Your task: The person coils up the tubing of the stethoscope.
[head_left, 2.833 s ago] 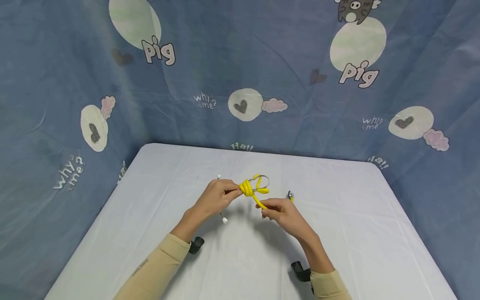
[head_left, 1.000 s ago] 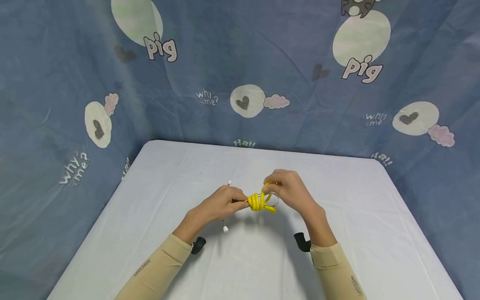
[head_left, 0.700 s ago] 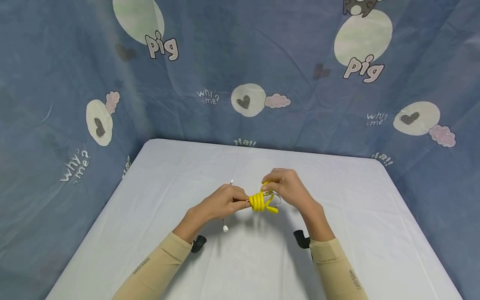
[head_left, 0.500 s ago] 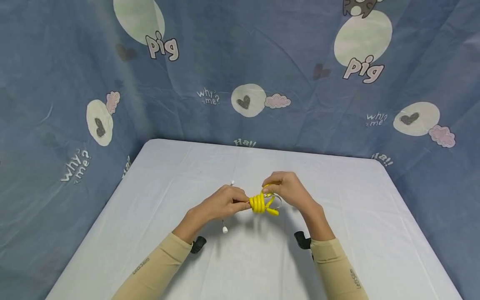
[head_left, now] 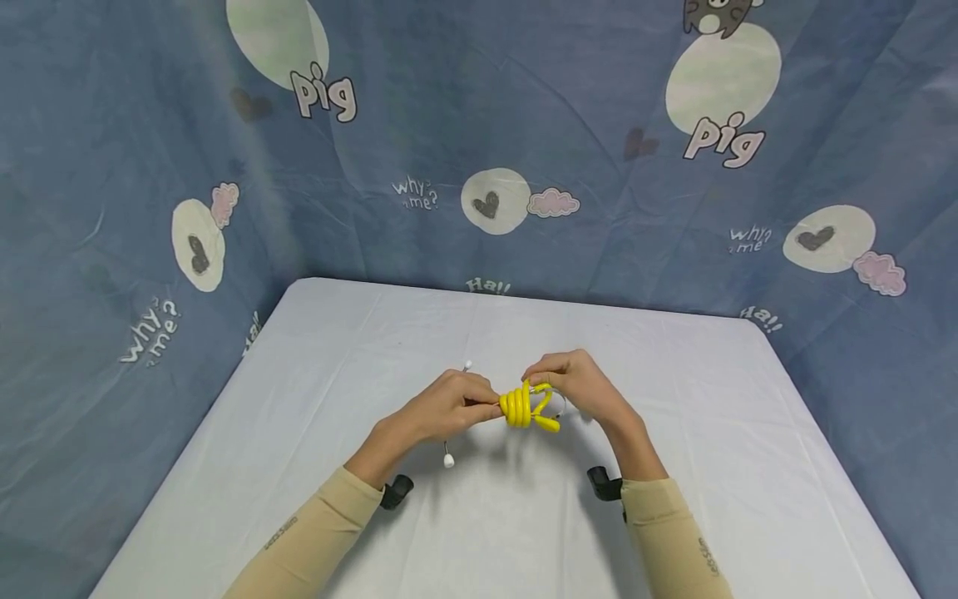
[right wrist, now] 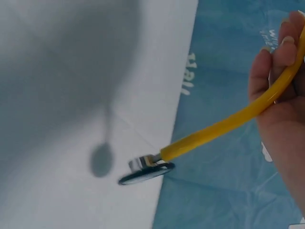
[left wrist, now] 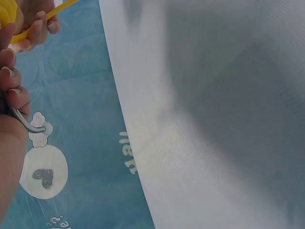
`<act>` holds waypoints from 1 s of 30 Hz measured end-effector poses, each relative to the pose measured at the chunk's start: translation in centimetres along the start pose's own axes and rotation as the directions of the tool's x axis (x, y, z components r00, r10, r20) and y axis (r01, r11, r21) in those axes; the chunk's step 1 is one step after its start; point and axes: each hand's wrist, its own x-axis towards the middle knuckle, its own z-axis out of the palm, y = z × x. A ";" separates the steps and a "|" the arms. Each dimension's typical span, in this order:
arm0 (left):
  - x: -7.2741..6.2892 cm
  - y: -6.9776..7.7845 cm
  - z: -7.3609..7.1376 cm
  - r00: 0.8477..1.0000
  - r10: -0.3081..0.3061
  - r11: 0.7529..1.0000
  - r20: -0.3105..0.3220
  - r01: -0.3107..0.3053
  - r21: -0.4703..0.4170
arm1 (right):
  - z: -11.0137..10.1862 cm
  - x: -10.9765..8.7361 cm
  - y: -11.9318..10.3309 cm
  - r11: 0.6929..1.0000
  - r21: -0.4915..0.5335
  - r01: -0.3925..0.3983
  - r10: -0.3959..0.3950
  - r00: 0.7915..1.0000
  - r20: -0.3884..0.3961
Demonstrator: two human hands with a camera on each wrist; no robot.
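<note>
A stethoscope with yellow tubing [head_left: 516, 408] is held above the table, its tube wound in several turns round its metal part. The left hand [head_left: 447, 403] grips it at the left end of the coil. White ear tips [head_left: 448, 460] stick out on either side of that hand. At the coil's far right side, the right hand [head_left: 580, 383] pinches the free run of tubing. In the right wrist view, this tubing [right wrist: 228, 123] crosses the palm and ends in a round chest piece [right wrist: 147, 174] hanging in the air. A metal ear tube [left wrist: 26, 125] shows below the left fingers.
A white-covered table [head_left: 479, 532] lies under both hands. Behind it hangs a blue printed cloth [head_left: 359, 225]. Black wrist mounts [head_left: 397, 491] sit below the forearms.
The right hand has carried the tubing up from the lower right and over the coil, which has gained turns. Lately it has dropped slightly. The left hand keeps its grip.
</note>
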 end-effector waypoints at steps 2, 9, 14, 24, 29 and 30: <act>0.0 0.0 0.1 1.000 0.001 1.000 -0.015 -0.001 0.001 | 0.4 -0.2 0.6 0.999 0.042 0.008 -0.007 1.000 -0.023; 0.0 0.0 0.3 0.998 0.004 1.000 -0.068 -0.003 0.005 | 2.0 -0.8 2.4 0.990 0.121 0.074 -0.061 0.992 -0.108; 0.1 -0.1 0.7 0.994 -0.028 1.000 -0.106 0.028 0.006 | 2.9 -1.3 2.8 0.989 0.147 0.003 0.023 0.984 -0.178; 0.5 -0.1 1.4 0.969 -0.161 0.987 -0.187 0.162 -0.010 | 3.6 -2.4 2.9 0.984 0.178 -0.010 0.040 0.985 -0.169; 0.8 -0.3 1.2 0.940 -0.222 0.975 -0.260 0.222 -0.029 | 3.9 -3.2 3.1 0.984 0.180 0.001 0.021 0.992 -0.121; 0.8 -0.3 1.1 0.934 -0.228 0.973 -0.274 0.230 -0.026 | 4.0 -3.4 3.1 0.984 0.178 -0.002 0.021 0.994 -0.109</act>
